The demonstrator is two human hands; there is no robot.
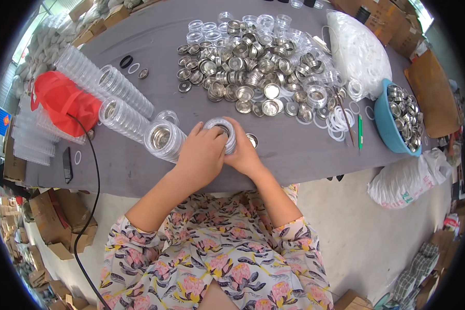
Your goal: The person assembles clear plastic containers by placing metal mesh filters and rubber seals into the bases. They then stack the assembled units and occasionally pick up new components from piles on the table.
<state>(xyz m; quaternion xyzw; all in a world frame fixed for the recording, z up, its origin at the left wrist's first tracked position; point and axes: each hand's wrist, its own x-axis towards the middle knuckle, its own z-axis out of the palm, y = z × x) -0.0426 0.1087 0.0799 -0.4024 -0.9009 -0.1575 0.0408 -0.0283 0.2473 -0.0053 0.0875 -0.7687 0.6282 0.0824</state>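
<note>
A clear round plastic case (212,123) with a silvery metal ring or cup inside is held between my hands above the table's near edge. My left hand (201,150) is closed over its top and left side, fingers bent down to the middle. Wrapped round the right side, my right hand (243,152) steadies it. The fingers hide much of the inside. Just right of my right hand lies a small metal cup (252,140). Left of my left hand stands a short stack of clear cases (163,137), the uppermost with a metal piece inside.
Long stacks of clear round cases (124,90) lie at left beside a red bag (67,103). A big pile of metal cups (253,67) fills the back. White rings (338,124), a green-handled tool (360,134) and a blue basin (385,124) are right. A black cable (95,170) hangs left.
</note>
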